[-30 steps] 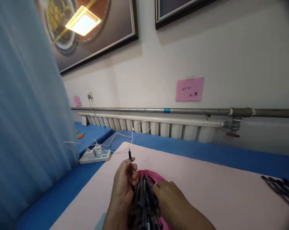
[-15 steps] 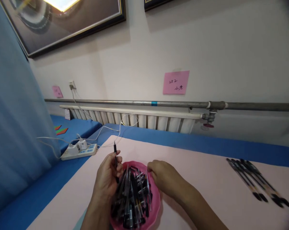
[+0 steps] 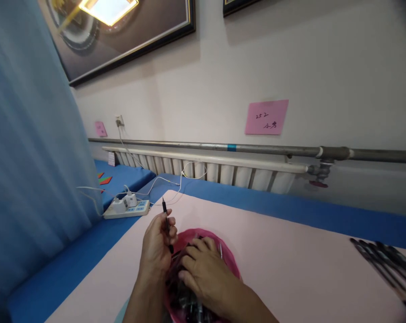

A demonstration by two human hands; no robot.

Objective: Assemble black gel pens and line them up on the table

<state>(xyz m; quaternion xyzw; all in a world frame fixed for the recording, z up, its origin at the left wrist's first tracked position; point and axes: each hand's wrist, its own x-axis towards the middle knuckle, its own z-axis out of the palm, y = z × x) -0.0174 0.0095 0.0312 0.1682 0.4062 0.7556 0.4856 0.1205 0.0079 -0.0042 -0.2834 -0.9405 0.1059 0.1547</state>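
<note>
My left hand is closed round a black pen whose tip sticks up above my thumb. It rests at the left rim of a pink bowl filled with several black pens. My right hand lies over the bowl with its fingers curled down among the pens. What those fingers hold, if anything, is hidden. The bowl stands on a pale pink sheet.
A row of several black pens lies on the sheet at the far right. A white power strip with cables sits on the blue cloth to the left. A blue curtain hangs at left; a radiator runs along the wall.
My right hand has moved from the bowl's far right rim down into the pens. The left hand still holds its pen. The camera has shifted slightly.
</note>
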